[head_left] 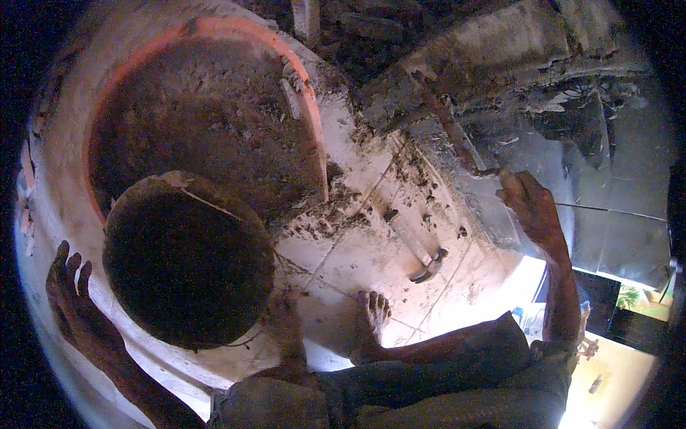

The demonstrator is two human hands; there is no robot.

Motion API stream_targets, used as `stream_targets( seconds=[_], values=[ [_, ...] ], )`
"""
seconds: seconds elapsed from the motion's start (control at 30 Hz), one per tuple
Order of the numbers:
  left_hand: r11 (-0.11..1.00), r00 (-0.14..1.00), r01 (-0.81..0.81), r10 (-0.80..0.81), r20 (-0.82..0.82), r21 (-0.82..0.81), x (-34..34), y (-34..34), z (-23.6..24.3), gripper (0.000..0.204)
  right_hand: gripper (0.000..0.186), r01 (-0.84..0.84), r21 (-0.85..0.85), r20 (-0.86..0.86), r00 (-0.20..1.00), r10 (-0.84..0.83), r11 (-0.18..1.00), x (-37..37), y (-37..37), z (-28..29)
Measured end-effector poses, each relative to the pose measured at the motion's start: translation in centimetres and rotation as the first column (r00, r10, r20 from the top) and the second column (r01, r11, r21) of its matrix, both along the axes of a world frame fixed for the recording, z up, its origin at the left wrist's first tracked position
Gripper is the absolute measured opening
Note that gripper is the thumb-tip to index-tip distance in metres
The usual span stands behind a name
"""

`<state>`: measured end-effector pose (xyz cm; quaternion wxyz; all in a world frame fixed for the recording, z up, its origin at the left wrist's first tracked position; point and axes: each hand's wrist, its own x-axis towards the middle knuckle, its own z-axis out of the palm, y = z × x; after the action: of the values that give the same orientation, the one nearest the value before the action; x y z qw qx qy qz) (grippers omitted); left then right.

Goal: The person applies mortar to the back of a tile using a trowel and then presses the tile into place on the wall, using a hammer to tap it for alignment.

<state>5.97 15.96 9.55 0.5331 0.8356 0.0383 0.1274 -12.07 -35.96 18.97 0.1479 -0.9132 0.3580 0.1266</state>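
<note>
My left hand [77, 304] is raised at the far left, its fingers spread and nothing in them. Just right of it stands a large dark round thing, like a pot or bucket [187, 264], too dark to make out inside. My right hand [532, 207] is closed on the near end of a long, narrow, brown tool [451, 125]; its exact kind is unclear. The tool's far end slants up and left to the dirt-covered grey surface. Behind the round thing, a wide orange-rimmed basin [207, 25] holds dark, crumbly soil [207, 114].
On the tiled floor [329, 275] between basin and right hand lies a hammer [416, 247], with dirt crumbs scattered around it. My bare foot [371, 314] rests near the hammer. Grey sheets or tiles [607, 232] spread at the right. Bright light falls at lower right.
</note>
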Motion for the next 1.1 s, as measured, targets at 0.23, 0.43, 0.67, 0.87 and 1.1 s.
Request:
stream_targets(
  seconds=[0.23, 0.43, 0.67, 0.87, 1.1],
  values=[
    [0.996, 0.998, 0.056, -0.054, 0.030, -0.066, 0.1, 1.6, 0.0, 0.045, 0.029, -0.106, -0.109, -0.002, 0.994, 0.106, 0.988, -0.8, 0.0, 2.2],
    [0.996, 0.996, 0.075, -0.072, 0.056, -0.048, 0.4, 0.9, 0.1, 0.045, 0.024, -0.137, -0.318, 0.116, 0.977, 0.182, 0.938, -2.5, 0.4, 2.7],
    [0.997, 0.995, -0.005, 0.013, 0.102, -0.082, -0.2, 1.3, 1.6, 0.039, 0.032, -0.255, -0.471, 0.159, 0.917, 0.366, 0.844, -1.2, 2.6, 2.4],
    [0.951, 0.982, 0.035, 0.025, 0.187, -0.307, 0.1, 0.8, 2.5, 0.030, 0.032, -0.281, -0.253, 0.104, 0.944, 0.314, 0.926, 1.4, 8.7, 1.7],
    [0.918, 0.976, -0.014, 0.099, 0.196, -0.397, -1.4, 4.6, 3.8, 0.016, 0.037, -0.594, 0.343, 0.153, 0.800, 0.581, 0.728, 5.8, 15.4, 0.5]
  ],
)
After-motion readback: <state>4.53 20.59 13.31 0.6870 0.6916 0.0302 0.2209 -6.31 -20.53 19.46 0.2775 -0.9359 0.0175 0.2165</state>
